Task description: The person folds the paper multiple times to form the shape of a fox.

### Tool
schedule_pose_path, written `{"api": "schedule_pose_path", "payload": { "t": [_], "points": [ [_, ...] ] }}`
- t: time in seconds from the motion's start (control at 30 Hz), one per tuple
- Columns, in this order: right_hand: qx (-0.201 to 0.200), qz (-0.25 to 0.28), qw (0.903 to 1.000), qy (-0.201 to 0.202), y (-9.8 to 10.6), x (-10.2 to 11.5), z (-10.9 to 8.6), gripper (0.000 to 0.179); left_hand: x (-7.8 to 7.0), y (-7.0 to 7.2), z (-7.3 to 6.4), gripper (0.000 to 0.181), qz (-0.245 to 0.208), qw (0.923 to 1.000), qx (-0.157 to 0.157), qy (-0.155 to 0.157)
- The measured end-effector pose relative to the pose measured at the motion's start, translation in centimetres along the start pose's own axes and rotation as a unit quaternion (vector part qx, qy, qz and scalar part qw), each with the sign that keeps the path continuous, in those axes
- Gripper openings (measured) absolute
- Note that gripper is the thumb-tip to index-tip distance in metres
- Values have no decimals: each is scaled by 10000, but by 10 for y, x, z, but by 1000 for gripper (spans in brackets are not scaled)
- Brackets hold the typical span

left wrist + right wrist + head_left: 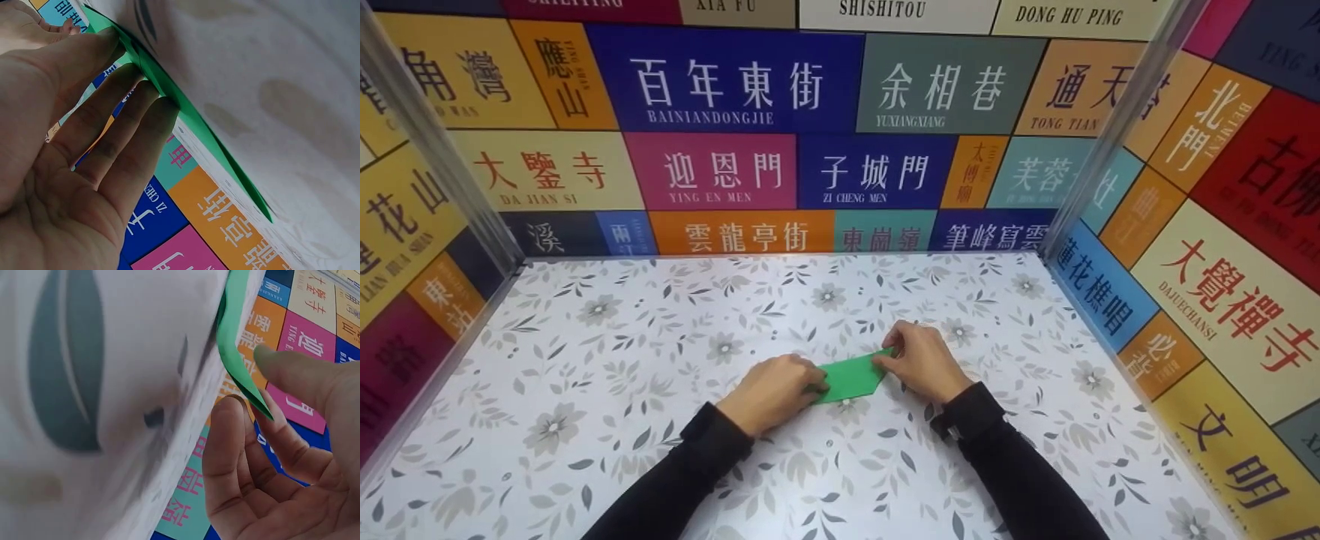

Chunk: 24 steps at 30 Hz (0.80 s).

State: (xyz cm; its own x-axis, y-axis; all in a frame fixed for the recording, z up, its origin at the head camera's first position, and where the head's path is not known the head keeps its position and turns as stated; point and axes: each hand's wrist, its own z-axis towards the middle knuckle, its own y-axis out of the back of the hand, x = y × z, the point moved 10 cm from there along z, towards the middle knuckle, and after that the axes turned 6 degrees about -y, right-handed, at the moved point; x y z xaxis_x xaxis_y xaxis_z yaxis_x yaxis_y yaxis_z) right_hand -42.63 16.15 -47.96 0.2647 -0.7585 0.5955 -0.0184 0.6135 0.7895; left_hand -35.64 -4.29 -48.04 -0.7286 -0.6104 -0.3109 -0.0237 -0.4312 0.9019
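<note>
On the far L is a side wall [405, 225] w/ big color signs. Next to it, the white table [622, 465] w/ gray flowers & leaves runs across to the R, & the back wall [720, 90], full of signs too, goes up behind it. A black L sleeve [660, 480] comes in from the bottom. The L hand [772, 391] is at the L part of the green paper [851, 377]. Its fingers are a bit bent & the tips touch the paper, but I can't tell if they pinch it or just press. The paper is b/w the two hands, low by the table, tilted up a bit to the R. It looks folded, w/ a small gap b/w layers in the R wrist view. The R hand [926, 362] pinches the paper's pointy R end w/ thumb & finger. Then comes the R sleeve [1027, 472], black too, w/ a dark band [971, 412] at the wrist. On the far R is one more side wall [1222, 285] w/ signs, e.g. red, yellow & blue ones.
</note>
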Motion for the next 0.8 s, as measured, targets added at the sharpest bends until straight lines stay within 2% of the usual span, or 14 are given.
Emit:
{"api": "schedule_pose_path", "payload": {
  "t": [0.13,0.23,0.5,0.8],
  "points": [
    [210,-53,9997,-107,-7,0,-1,40,0,0,0,10,-7,10000,4,8],
    [236,-62,9996,-110,-9,1,-1,43,0,0,0,10,-14,10000,19,25],
    [146,59,9996,234,-7,10,-3,18,2,-1,-1,11,58,10000,41,27],
    [57,95,9987,492,1,20,-8,12,1,-1,0,12,6,10000,53,67]
  ]
}}
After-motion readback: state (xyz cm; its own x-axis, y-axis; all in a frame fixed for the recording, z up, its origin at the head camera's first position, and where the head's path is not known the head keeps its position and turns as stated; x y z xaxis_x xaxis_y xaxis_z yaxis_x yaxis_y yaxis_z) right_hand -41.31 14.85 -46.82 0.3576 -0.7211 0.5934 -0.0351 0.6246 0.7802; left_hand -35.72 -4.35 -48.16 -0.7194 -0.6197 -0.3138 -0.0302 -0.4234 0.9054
